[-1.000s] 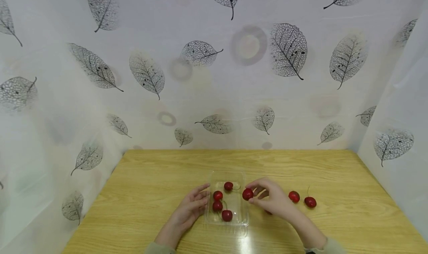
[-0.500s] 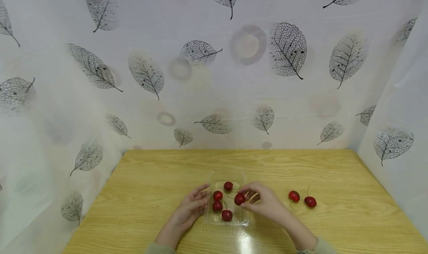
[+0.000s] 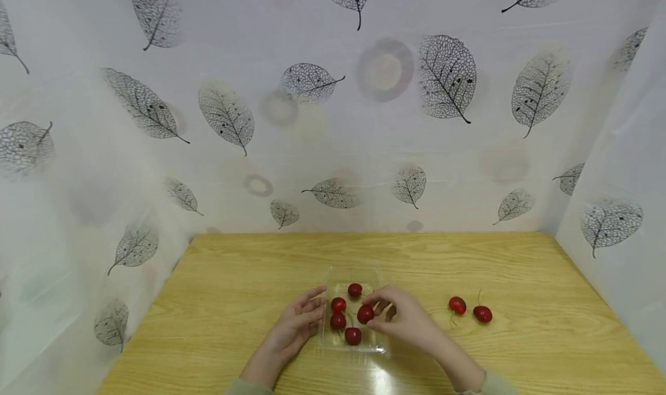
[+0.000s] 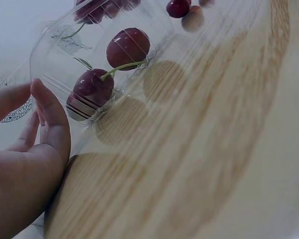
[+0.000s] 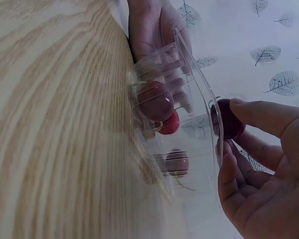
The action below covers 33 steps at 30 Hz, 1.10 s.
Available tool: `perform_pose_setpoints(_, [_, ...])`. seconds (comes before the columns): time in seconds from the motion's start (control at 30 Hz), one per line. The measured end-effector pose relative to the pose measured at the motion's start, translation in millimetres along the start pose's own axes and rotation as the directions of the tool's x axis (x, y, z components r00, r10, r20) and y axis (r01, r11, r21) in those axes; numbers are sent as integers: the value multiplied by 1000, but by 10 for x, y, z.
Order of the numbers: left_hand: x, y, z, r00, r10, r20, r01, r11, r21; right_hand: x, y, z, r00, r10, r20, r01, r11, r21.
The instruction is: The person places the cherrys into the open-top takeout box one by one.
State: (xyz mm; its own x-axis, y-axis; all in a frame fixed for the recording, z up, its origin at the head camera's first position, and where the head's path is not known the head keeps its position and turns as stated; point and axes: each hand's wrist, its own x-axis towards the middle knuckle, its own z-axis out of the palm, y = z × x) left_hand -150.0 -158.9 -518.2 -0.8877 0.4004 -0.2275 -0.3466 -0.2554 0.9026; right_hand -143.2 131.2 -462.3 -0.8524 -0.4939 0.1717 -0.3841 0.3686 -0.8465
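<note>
Cherry [image 3: 365,314]: round, glossy, dark red; over right half of clear rectangular plastic container [image 3: 372,340]; shows right at the rim in right wrist view; can't tell if it touches the container.
Right hand [image 3: 403,320]: bare; thumb and fingertips pinch that cherry, parted only to its width.
Left hand [image 3: 296,322]: bare; fingers spread, nearly straight, grasping nothing; fingertips at container's left wall.
Cherries in container: four, red to dark red, green stems; far cherry [image 3: 355,290] sits apart; upper-left cherry [image 3: 338,305] and middle-left cherry [image 3: 337,321] close together; near cherry [image 3: 353,336] just beside them.
Loose cherries: two, red, thin-stemmed, right of right hand; brighter one [image 3: 457,305] near darker one [image 3: 483,314], not touching.
Table [image 3: 234,279]: yellowish wood-grain top, under container and loose cherries.
Sleeves: pale greenish-grey; left cuff [image 3: 250,387], right cuff [image 3: 496,385] at bottom edge.
Backdrop [image 3: 333,129]: whitish sheeting, black skeleton-leaf prints, behind table and at both sides.
</note>
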Motion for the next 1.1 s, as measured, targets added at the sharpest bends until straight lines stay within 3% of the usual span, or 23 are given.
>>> perform_pose_setpoints(0.53, [11, -10, -15, 1000, 2, 13, -1, 1000, -9, 6, 9, 82, 1000, 3, -23, -7, 991, -136])
perform_pose_setpoints(1.1, [4, -11, -18, 1000, 15, 17, -15, 1000, -10, 8, -12, 83, 1000, -21, -10, 20, 990, -136])
